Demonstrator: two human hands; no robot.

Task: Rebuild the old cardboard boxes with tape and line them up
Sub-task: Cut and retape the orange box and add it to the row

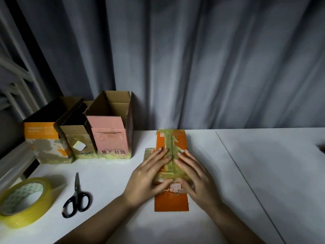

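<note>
An orange cardboard box point(171, 202) lies on the white table, its centre seam covered with yellowish tape. My left hand point(149, 175) and my right hand point(195, 176) press flat on it, fingers straight, one on each side of the seam. Three rebuilt boxes stand in a row at the back left: an orange-banded one point(44, 138), a brown one point(77, 140) and a pink-faced one point(110, 134), all open at the top. A roll of yellowish tape point(22, 201) lies at the near left, with black-handled scissors point(76, 199) beside it.
The white table point(263, 173) has a seam running diagonally on the right. A grey curtain point(193, 59) hangs right behind the table. A white rail frame point(15, 80) stands at the far left.
</note>
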